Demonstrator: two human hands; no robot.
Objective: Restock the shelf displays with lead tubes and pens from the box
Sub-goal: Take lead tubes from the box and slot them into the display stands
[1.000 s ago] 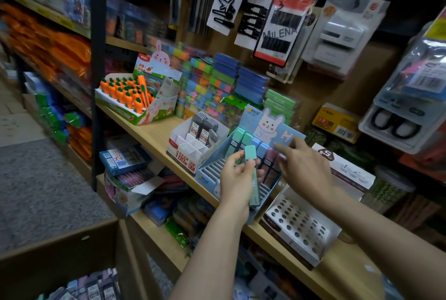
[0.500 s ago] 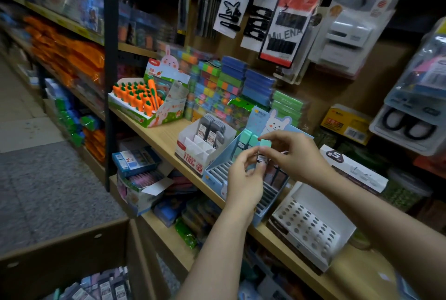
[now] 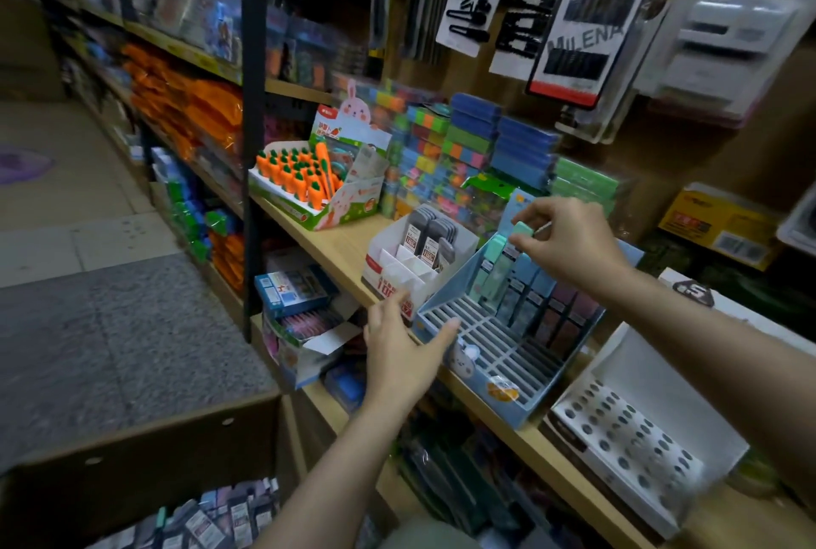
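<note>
Nearest the camera, below the blue display (image 3: 499,345), a cardboard box (image 3: 145,456) stands open-topped on the floor, so the stock is in easy reach; inside it lie small flat lead tubes (image 3: 221,517) with white labels, loosely heaped.

Just left of the display's front corner hangs the left hand (image 3: 399,354), fingers straight and spread, holding nothing. I judge it free to go to the box for more tubes.

The display is a stepped card tray with rows of narrow slots, tilted back so that the tubes stand and show their faces. Its front rows are bare; only the rear rows hold tubes, mint, blue and dark. Right of it sits a white card stand (image 3: 636,456) pierced with round holes, probably for pens, with none showing in it.

Over the rear left of the display, the right hand (image 3: 569,244) pinches the top of a mint tube (image 3: 523,231) between thumb and fingertips. The tube is a slim, smooth, hard-looking rectangle, held end-up as if to drop straight into a slot.

Left of the display and behind, a white partitioned box (image 3: 388,266) holds grey tubes upright.
</note>
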